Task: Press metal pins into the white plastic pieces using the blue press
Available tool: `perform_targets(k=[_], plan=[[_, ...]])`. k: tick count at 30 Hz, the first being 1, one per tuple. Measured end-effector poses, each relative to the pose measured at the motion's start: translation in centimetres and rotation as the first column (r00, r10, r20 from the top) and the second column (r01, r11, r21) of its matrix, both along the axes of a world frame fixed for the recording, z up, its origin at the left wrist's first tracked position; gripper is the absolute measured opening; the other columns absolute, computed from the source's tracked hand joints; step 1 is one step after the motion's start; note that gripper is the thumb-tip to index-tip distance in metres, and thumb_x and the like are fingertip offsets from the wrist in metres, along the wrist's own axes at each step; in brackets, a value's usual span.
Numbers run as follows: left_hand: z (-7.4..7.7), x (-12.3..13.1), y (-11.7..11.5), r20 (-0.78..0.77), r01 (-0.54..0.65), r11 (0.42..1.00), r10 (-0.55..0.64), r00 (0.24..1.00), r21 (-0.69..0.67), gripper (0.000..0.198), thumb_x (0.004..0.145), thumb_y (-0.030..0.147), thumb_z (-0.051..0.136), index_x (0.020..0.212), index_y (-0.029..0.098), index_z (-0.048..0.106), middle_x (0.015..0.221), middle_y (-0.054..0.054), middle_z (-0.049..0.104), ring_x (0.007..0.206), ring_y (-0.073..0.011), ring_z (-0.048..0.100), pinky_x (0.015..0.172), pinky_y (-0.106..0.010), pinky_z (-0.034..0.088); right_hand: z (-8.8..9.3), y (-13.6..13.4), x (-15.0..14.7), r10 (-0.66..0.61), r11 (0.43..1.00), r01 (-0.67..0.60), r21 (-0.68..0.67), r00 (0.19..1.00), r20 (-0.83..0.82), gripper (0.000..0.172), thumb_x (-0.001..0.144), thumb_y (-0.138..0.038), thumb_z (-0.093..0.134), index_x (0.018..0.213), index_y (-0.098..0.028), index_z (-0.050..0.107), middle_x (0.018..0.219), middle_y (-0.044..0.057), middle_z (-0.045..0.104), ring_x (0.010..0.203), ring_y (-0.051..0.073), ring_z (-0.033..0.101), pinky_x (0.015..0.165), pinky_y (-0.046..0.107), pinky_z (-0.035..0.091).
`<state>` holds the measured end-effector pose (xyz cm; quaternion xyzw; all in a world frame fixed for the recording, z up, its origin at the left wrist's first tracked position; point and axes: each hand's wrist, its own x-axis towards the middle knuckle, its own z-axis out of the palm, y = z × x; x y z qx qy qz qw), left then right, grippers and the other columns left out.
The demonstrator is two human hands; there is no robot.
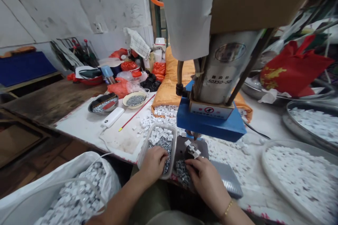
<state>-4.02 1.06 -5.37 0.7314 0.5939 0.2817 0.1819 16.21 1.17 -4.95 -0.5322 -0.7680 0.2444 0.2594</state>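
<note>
My left hand (154, 160) reaches over the front of a clear plastic box (173, 147), its fingers bent together above metal nails (165, 144); what they hold, if anything, is hidden. White plastic clips (160, 134) fill the back of that box. To its right, my right hand (202, 170) has thumb and fingers pinched beside a pile of nails (182, 170) at the press base; a few white clips (192, 148) sit just above the fingertips. Over them stands the blue press head (211, 123) with its metal cylinder (221, 66).
A sack of white clips (76, 193) stands at the lower left. Wide trays of white pieces (301, 175) lie at the right. Behind are a nail bowl (134, 100), a steel bowl (103, 103), a power bank (113, 117), a red stick (137, 112) and an orange sack (171, 84).
</note>
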Motion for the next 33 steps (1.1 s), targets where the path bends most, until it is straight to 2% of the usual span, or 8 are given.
perform_targets(k=[5, 8, 12, 15, 19, 28, 30, 33], plan=[[1.1, 0.4, -0.5, 0.181, -0.069, 0.997, 0.071, 0.981, -0.016, 0.015, 0.077, 0.008, 0.050, 0.073, 0.017, 0.061, 0.075, -0.003, 0.064, 0.075, -0.0164, 0.059, 0.071, -0.028, 0.046, 0.0, -0.6, 0.6, -0.119, 0.992, 0.106, -0.063, 0.959, -0.259, 0.019, 0.079, -0.029, 0.051, 0.078, -0.020, 0.068, 0.079, 0.008, 0.067, 0.079, 0.025, 0.062, 0.074, 0.039, 0.049], [2.7, 1.9, -1.2, 0.380, -0.036, 0.994, 0.074, 0.922, -0.105, 0.013, 0.075, 0.010, 0.054, 0.075, 0.017, 0.065, 0.076, -0.002, 0.066, 0.075, -0.0163, 0.061, 0.071, -0.027, 0.047, 0.2, -1.1, 1.1, -0.270, 0.954, 0.166, -0.250, 0.839, -0.472, 0.021, 0.072, -0.037, 0.057, 0.077, -0.020, 0.067, 0.075, 0.007, 0.069, 0.071, 0.023, 0.064, 0.066, 0.035, 0.052], [4.5, 4.5, -2.1, 0.484, 0.107, 0.980, -0.012, 0.875, -0.170, 0.014, 0.076, 0.012, 0.054, 0.076, 0.018, 0.067, 0.075, -0.002, 0.066, 0.073, -0.0156, 0.060, 0.069, -0.025, 0.045, 1.3, -1.2, 1.3, -0.369, 0.900, 0.102, -0.423, 0.696, -0.616, 0.025, 0.063, -0.041, 0.068, 0.074, -0.019, 0.068, 0.072, 0.006, 0.070, 0.069, 0.022, 0.064, 0.064, 0.032, 0.052], [4.9, 5.6, -2.3, 0.523, 0.151, 0.966, -0.019, 0.852, -0.211, 0.013, 0.074, 0.011, 0.054, 0.072, 0.017, 0.066, 0.069, -0.001, 0.064, 0.067, -0.0135, 0.056, 0.064, -0.023, 0.043, 2.2, -1.3, 1.2, -0.408, 0.869, 0.046, -0.492, 0.628, -0.662, 0.032, 0.057, -0.043, 0.075, 0.076, -0.019, 0.068, 0.073, 0.005, 0.070, 0.069, 0.021, 0.064, 0.064, 0.031, 0.052], [4.9, 5.8, -2.1, 0.633, 0.186, 0.928, 0.065, 0.772, -0.322, 0.010, 0.071, 0.012, 0.053, 0.070, 0.015, 0.063, 0.063, 0.002, 0.058, 0.060, -0.0101, 0.050, 0.058, -0.020, 0.038, 2.9, -1.4, 1.0, -0.476, 0.815, -0.011, -0.579, 0.558, -0.680, 0.038, 0.053, -0.044, 0.079, 0.079, -0.018, 0.068, 0.072, 0.004, 0.070, 0.067, 0.019, 0.063, 0.060, 0.027, 0.049], [5.6, 5.9, -1.7, 0.765, 0.265, 0.854, 0.213, 0.608, -0.448, 0.006, 0.065, 0.014, 0.055, 0.068, 0.013, 0.060, 0.057, 0.002, 0.059, 0.054, -0.0083, 0.048, 0.054, -0.019, 0.035, 2.7, -1.6, 0.9, -0.536, 0.748, -0.136, -0.650, 0.454, -0.712, 0.039, 0.053, -0.041, 0.083, 0.082, -0.020, 0.067, 0.065, -0.002, 0.066, 0.045, 0.006, 0.047, 0.042, 0.018, 0.035], [5.3, 6.0, -1.7, 0.765, 0.267, 0.867, 0.182, 0.618, -0.421, 0.005, 0.066, 0.013, 0.056, 0.069, 0.013, 0.061, 0.060, 0.002, 0.060, 0.057, -0.0090, 0.051, 0.056, -0.020, 0.037, 2.4, -1.7, 0.9, -0.532, 0.743, -0.161, -0.649, 0.447, -0.719, 0.039, 0.053, -0.041, 0.083, 0.081, -0.020, 0.067, 0.064, -0.002, 0.064, 0.045, 0.006, 0.047, 0.043, 0.018, 0.035], [4.9, 6.2, -2.1, 0.711, 0.238, 0.913, 0.076, 0.699, -0.331, 0.008, 0.071, 0.015, 0.058, 0.076, 0.013, 0.065, 0.068, -0.001, 0.064, 0.064, -0.0113, 0.055, 0.061, -0.021, 0.041, 1.9, -1.8, 0.7, -0.517, 0.752, -0.181, -0.634, 0.435, -0.737, 0.038, 0.054, -0.041, 0.082, 0.081, -0.019, 0.066, 0.064, -0.002, 0.063, 0.051, 0.009, 0.051, 0.047, 0.019, 0.038]])
